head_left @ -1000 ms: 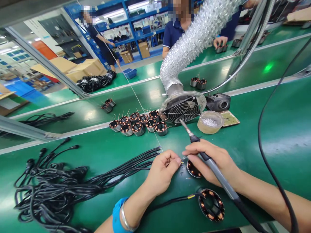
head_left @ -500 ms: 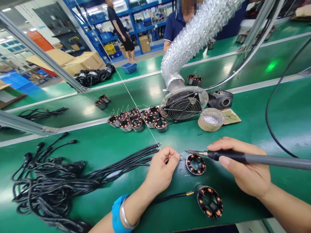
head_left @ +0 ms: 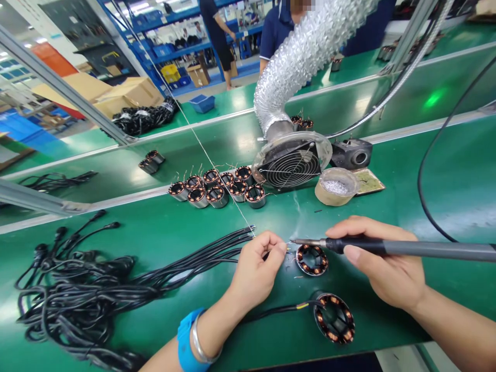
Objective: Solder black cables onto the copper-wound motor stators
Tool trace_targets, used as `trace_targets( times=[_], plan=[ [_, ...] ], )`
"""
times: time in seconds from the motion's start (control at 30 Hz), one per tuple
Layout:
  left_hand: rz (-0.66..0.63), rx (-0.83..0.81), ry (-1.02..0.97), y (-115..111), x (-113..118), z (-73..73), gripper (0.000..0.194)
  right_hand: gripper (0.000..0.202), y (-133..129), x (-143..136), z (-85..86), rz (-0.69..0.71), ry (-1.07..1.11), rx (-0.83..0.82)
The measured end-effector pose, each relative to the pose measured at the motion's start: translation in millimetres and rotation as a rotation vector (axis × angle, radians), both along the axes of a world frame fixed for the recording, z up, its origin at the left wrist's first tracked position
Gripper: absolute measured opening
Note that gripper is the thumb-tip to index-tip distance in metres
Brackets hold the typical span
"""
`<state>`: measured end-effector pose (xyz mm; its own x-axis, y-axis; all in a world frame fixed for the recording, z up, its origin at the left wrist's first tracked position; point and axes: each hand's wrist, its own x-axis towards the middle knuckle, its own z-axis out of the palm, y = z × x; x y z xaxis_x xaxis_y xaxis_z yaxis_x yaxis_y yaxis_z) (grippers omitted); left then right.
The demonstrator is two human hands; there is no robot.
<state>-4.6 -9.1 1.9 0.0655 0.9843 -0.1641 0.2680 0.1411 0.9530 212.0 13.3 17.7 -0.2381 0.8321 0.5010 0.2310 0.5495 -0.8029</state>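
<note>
My right hand [head_left: 383, 263] grips a soldering iron [head_left: 426, 249] like a pen, its tip pointing left. In a closed pinch, my left hand [head_left: 258, 266] holds the thin solder wire [head_left: 201, 144] that runs down from above, together with a cable end whose fine wires poke out past the fingertips. The iron's tip meets these wires just right of my left fingers, and a wisp of smoke [head_left: 297, 214] rises there. Right beneath the tip lies a copper-wound stator [head_left: 312, 260]. Nearer to me sits a second stator [head_left: 334, 319] with a black cable [head_left: 271, 312] attached.
Black cables [head_left: 116, 297] pile up at left. Several stators [head_left: 217, 196] stand behind my left hand. A fume fan [head_left: 290, 164] with a foil duct [head_left: 287, 77], a round tub [head_left: 336, 187] and a dark iron holder [head_left: 354, 153] line the back. Two people are beyond the bench.
The iron's tip has shifted slightly left to the wire ends, and smoke now rises. My left hand stays nearly still. A person in the background has moved right.
</note>
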Motion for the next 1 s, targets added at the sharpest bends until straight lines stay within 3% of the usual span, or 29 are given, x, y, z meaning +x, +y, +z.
trace_targets(
  times=[0.6,1.0],
  plan=[
    [-0.018,0.007,0.009,0,0,0.2,0.022,0.026,-12,-11,13.1,0.144,-0.064,0.264],
    [-0.013,0.003,0.012,0,0,1.5,0.022,0.029,-12,-6,18.3,0.099,-0.101,0.197]
  ],
)
